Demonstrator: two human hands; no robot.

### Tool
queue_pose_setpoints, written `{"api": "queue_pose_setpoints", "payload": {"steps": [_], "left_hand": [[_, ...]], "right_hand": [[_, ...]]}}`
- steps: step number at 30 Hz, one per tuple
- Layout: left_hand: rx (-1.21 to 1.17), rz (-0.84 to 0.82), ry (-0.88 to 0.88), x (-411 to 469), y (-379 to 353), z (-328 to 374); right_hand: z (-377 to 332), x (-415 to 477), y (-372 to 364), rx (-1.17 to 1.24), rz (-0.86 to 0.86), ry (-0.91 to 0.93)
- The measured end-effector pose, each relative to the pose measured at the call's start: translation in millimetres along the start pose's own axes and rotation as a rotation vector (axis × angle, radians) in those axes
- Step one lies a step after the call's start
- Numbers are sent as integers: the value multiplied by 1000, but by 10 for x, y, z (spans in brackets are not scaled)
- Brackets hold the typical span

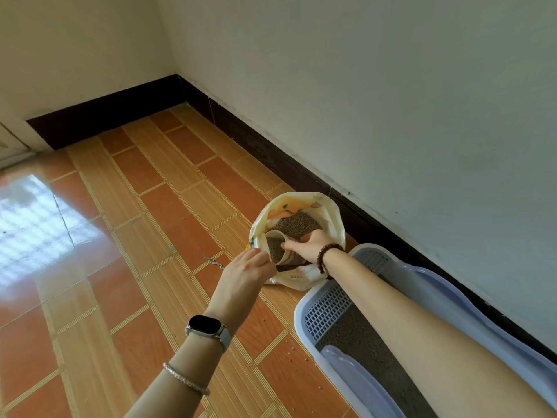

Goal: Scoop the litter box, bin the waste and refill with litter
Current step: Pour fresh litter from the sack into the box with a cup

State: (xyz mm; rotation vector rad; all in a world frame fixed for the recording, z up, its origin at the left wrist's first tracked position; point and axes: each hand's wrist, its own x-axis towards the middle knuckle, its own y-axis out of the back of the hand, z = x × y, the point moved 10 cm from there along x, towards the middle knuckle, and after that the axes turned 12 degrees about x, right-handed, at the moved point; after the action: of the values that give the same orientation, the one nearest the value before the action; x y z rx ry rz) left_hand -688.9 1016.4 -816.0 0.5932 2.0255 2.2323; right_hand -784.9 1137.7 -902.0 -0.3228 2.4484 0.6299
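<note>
Closest in, the lavender plastic litter box runs along the dark skirting at the right. Its rim is smooth and rounded, with a perforated grid at the far end and grey, gritty litter inside. The right forearm stretches over it. Left of the box, glossy orange and striped floor tiles lie open to the far corner, with a few stray granules beside the rim. Just beyond the box stands the litter bag – crinkled cream and yellow, its mouth gaping over brown-grey granules. The right hand, wearing a bead bracelet, reaches inside and grips a beige cup, thumb on its rim, tipped sideways and full. The left hand, wearing a watch and bangle, reaches the bag's near edge – whether it pinches it I cannot tell.
</note>
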Motion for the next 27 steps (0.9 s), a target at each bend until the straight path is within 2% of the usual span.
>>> {"api": "queue_pose_setpoints", "payload": {"steps": [8, 12, 15, 20, 27], "left_hand": [[2, 21, 37, 20, 46, -39], [-3, 21, 80, -12, 36, -65], [14, 21, 96, -18, 43, -80], [31, 5, 98, -15, 41, -82], [88, -18, 71, 32, -35, -31]], "right_hand": [[-97, -150, 209, 19, 78, 86], [-147, -258, 329, 116, 78, 100], [-148, -305, 314, 290, 19, 87], [-103, -410, 313, 828, -42, -21], [-16, -475, 390, 986, -36, -61]]}}
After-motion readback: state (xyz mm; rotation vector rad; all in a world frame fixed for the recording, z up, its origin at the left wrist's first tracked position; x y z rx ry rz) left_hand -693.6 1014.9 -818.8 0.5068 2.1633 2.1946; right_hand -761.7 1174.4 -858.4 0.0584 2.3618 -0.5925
